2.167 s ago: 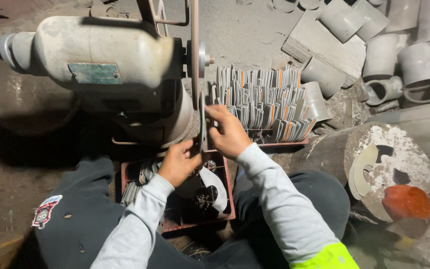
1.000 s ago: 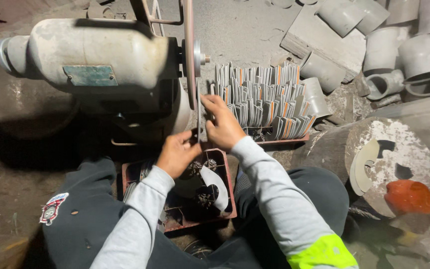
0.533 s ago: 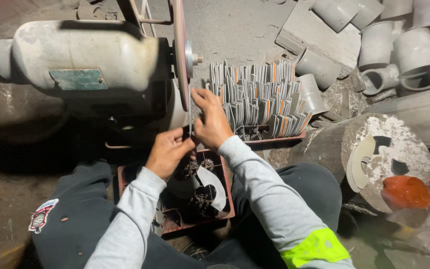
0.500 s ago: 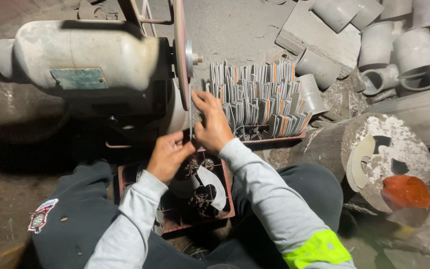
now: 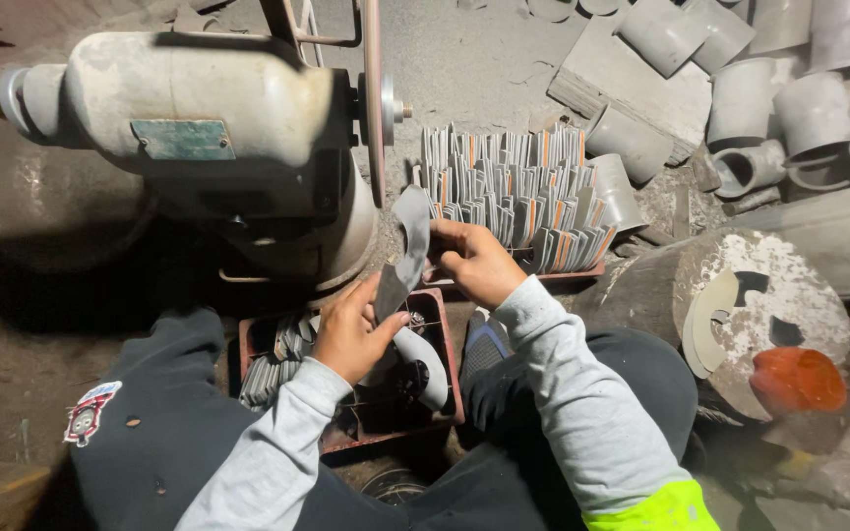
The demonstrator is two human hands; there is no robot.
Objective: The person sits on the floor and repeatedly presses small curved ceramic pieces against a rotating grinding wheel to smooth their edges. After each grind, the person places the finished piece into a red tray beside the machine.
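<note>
1. Big change from a second ago: the flat grey curved metal blank (image 5: 407, 246) was pressed up against the thin grinding wheel (image 5: 373, 98); now it's pulled clear and sits just below the wheel, tilted, at about 6 o'clock from the disc.
2. Left hand (image 5: 351, 334) has its fingers closed on the lower end of the blank. Right hand (image 5: 476, 261) pinches the upper end from the 3 o'clock side. Both grips look firm.
3. My read: that pass on the wheel is over and the piece is off for a look or a turn. Just a guess, though.
4. The rack of upright grey and orange-edged pieces (image 5: 514, 192) sits at 1 o'clock from the hands, just behind the right one.
5. The red tray (image 5: 445, 344) is right under the left hand, with a white curved part (image 5: 423, 359) in it.
6. The motor housing (image 5: 189, 108) is at 10 o'clock.
</note>
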